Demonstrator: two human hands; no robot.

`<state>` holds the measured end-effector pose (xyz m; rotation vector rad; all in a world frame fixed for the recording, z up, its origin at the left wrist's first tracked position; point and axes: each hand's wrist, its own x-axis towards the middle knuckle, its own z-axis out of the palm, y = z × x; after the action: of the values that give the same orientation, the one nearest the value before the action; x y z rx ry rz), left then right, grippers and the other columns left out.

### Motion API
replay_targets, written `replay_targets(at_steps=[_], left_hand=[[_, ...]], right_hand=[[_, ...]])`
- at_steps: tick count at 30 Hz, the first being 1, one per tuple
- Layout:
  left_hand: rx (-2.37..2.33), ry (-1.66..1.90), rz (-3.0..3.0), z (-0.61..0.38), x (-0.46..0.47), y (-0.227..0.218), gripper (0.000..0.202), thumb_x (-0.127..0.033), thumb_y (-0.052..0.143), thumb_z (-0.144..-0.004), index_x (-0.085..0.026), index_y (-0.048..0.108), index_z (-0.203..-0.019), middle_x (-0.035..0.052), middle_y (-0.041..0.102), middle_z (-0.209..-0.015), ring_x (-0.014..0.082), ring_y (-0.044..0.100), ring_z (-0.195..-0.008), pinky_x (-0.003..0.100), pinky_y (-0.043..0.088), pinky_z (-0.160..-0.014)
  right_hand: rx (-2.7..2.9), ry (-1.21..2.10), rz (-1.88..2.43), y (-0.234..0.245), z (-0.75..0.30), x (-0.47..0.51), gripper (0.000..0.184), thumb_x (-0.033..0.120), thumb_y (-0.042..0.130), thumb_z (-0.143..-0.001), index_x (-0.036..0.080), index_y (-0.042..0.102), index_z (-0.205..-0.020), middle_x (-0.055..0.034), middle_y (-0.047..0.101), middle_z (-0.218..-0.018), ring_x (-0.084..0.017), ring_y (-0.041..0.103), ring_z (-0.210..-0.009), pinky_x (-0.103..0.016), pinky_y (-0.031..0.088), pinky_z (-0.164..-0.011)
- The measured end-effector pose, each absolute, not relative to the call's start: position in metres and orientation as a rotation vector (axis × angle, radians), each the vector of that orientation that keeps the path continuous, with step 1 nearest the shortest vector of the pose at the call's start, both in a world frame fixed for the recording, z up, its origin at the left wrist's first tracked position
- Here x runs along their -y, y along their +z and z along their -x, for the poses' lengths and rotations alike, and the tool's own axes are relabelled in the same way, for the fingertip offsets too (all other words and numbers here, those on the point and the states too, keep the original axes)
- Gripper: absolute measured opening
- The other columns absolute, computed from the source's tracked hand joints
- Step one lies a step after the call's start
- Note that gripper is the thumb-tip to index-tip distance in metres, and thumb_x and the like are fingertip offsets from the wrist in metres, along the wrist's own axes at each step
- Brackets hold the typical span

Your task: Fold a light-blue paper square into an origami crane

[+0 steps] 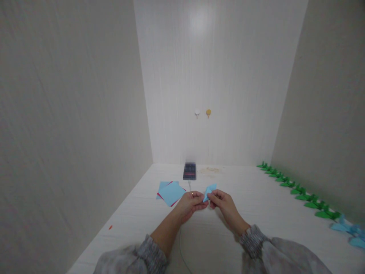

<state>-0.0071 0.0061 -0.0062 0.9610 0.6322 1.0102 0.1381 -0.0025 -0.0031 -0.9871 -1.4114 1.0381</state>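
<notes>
Blue folded paper (211, 187), held by left fingers (197, 199) and right fingers (214, 198), projects beyond them.

Loose grey sleeves (291, 255), ribbed cuffs (252, 241)
Sleeves mottled, cuffs darker and flecked; a small gold-toned ring (192, 194) on the left hand (190, 205).

No text, label or number can be read. The dark device (189, 170) on the tabletop (216, 247), beyond the left hand (188, 204), shows only coarse blurred squares (with a reddish band (189, 174) across the lower part), so whether any letters, figures or signs stand on its face cannot be told.
</notes>
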Motion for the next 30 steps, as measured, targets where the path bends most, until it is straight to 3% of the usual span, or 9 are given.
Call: replay_targets(at_steps=[30], left_hand=[[-0.651,1.016,-0.978,0.0069,-0.0076,-0.0075,0.022,-0.018,0.067,-0.054,-0.01,0.054,-0.07,0.0039,0.059,-0.067,0.0126,0.058,-0.063,0.028,0.044,-0.069]], right_hand=[[1.408,0.953,1.044,-0.0053,-0.1362,0.0026,0.025,0.036,0.054,-0.066,0.016,0.049,-0.053,0.0044,0.045,-0.043,-0.009,0.039,-0.042,-0.021,0.03,-0.047]])
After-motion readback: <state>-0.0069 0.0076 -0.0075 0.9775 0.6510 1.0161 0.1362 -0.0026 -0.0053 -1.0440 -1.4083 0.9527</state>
